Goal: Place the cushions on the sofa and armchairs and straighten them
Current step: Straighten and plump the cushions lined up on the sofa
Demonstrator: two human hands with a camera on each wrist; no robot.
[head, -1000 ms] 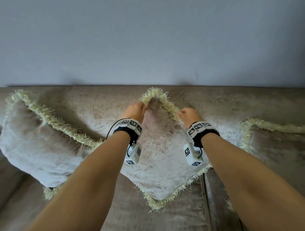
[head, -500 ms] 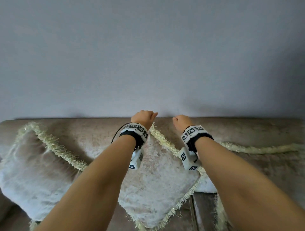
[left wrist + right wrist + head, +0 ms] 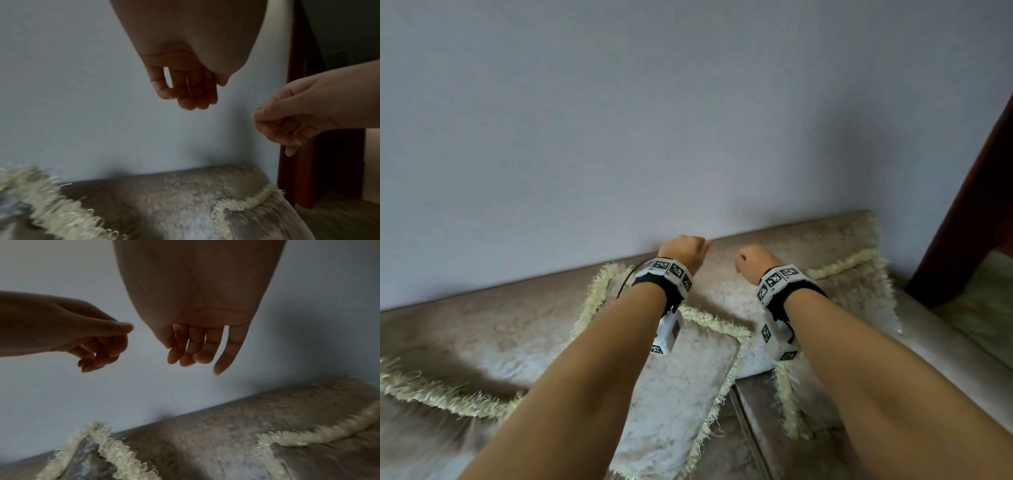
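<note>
A beige velvet sofa (image 3: 482, 329) stands against the wall. The middle cushion (image 3: 688, 394), beige with a cream fringe, leans corner-up on the sofa back. A matching right cushion (image 3: 852, 291) leans at the sofa's right end. Only the fringe of a left cushion (image 3: 431, 387) shows at the frame edge. My left hand (image 3: 683, 251) and right hand (image 3: 753, 260) hover above the sofa back, clear of the cushions. The left wrist view shows the left hand (image 3: 191, 91) loosely curled and empty. The right hand (image 3: 197, 350) hangs relaxed and empty in the right wrist view.
A plain pale wall (image 3: 654, 137) rises right behind the sofa back. A dark red wooden door frame (image 3: 969, 219) stands just past the sofa's right end, with pale floor (image 3: 979, 318) beside it. A seam (image 3: 743, 428) splits the seat cushions below my right forearm.
Both hands have let go of the middle cushion's top corner and lifted above the sofa back. My view has swung right, bringing the sofa's right end and the door frame into sight.
</note>
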